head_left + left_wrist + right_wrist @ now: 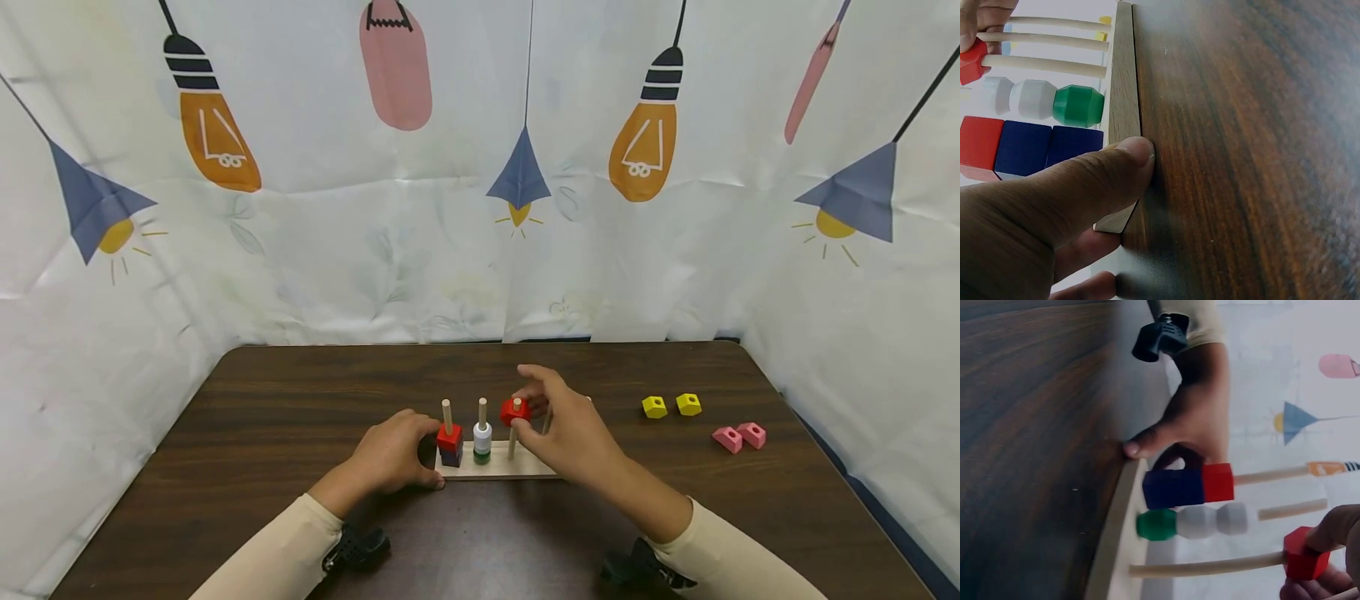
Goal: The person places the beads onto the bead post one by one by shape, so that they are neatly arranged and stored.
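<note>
Cream sleeve, left, ended at the left hand, which was curled round the near end of a wooden base, thumb pressed to the front edge, fingers behind. The base, of plain pale timber, stood on a dark wood-grained table; judged stiff and light enough to skid, best held by its ends, clear of the pegs.

First peg: two dark blue blocks, one red cube on top. Second peg: one green bead at the foot, two white beads above.

Third peg: one red bead, faceted, threaded round the peg near its tip, nothing below it. Judged hard, light, slightly slippery on its smooth faces and unlikely to break; best pinched across opposite sides, the hole left free.

Right hand: partly closed, thumb and fingers pinching the red bead. Further pegs were partly hidden behind it.

Far right, well apart from the base: two yellow blocks, one beside the other; nearer the person, two pink blocks, side by side.
</note>
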